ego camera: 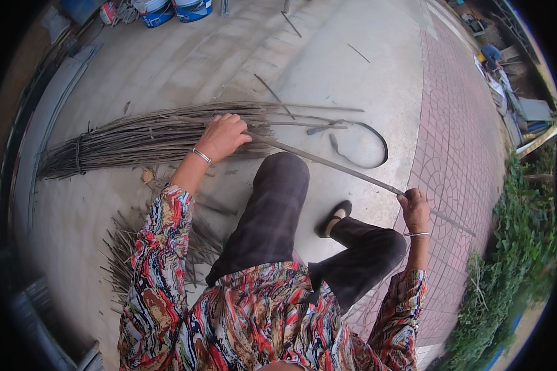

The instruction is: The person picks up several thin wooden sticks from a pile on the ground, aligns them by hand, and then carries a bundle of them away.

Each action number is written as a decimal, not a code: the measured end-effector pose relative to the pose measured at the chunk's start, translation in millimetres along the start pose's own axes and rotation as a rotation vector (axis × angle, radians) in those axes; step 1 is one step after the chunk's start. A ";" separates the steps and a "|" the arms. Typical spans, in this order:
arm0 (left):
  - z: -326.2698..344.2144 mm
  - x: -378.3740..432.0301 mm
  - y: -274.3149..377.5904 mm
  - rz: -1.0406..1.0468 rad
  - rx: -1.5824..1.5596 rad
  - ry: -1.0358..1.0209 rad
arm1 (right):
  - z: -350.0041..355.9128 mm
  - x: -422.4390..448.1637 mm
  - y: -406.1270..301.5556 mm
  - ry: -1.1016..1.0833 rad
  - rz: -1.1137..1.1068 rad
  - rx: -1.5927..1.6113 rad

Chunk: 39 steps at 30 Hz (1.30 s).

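Observation:
A long thin wooden stick (pixel 334 163) slants across the view in front of my knees. My left hand (pixel 224 134) grips it at the upper left, above a bundle of dry sticks (pixel 139 137) lying on the concrete. A dark tie circles the bundle near its left end. My right hand (pixel 415 204) closes around the same stick farther right, and the thin end extends past it over the pink paving. Beyond my knee, a curved dark strap (pixel 384 143) lies on the ground, with some stick ends reaching over it.
A second pile of sticks (pixel 125 246) lies by my left arm. Loose sticks (pixel 274 94) are scattered ahead. Blue and white buckets (pixel 192 10) stand at the far edge. Green plants (pixel 515 232) border the paving on the right. A person (pixel 492 55) is among clutter at upper right.

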<state>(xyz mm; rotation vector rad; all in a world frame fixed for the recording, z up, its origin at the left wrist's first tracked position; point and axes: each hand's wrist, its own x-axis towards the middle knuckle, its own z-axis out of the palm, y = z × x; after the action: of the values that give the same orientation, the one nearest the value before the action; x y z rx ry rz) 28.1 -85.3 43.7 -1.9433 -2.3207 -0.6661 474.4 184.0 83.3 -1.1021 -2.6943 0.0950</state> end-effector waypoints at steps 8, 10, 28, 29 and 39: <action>-10.6 -15.6 -28.1 -0.128 -0.033 -0.101 | 7.1 3.1 9.9 -0.089 0.090 0.043; -7.0 -5.3 -25.0 -0.209 -0.025 -0.168 | 5.9 6.5 14.7 -0.080 0.064 0.040; 14.9 -22.9 -31.9 -0.205 -0.014 -0.029 | -9.2 -3.4 -14.0 -0.133 0.077 -0.128; 16.4 -22.0 -31.2 -0.200 -0.019 -0.027 | -9.8 -6.9 -14.9 -0.112 0.074 -0.153; 18.7 -27.2 -38.1 -0.285 -0.064 -0.016 | -22.0 -25.1 -47.6 -0.032 0.157 -0.165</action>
<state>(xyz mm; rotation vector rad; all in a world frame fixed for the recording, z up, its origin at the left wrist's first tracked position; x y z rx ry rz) 2.3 -108.7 7.3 -1.6599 -2.6454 -0.7534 464.3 131.8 107.0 -1.3711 -2.6795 -0.0864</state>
